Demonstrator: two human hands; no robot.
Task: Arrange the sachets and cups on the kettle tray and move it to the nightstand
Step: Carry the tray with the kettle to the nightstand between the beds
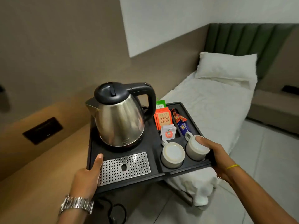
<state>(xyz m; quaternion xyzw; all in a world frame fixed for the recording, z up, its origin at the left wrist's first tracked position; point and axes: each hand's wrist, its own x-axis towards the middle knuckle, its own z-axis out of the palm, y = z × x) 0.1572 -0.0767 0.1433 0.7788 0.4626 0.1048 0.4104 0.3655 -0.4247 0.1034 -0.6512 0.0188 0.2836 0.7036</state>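
Midway, both hands, left hand [88,173] and right hand [215,152], gripped the loaded kettle tray [155,143] at frame centre, cups [173,154] and sachets [163,120] arranged; a level carry to the nightstand [273,107] seemingly awaited.

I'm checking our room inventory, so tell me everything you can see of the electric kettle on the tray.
The stainless-steel electric kettle has a brushed, tapering body, a black plastic lid with a raised tab, a black loop handle pointing toward the sachets, and a short spout facing the wooden desk side. Its lid is closed. It stands upright on the left half of the black plastic tray, behind the perforated metal drip grille. Neither hand touches it.
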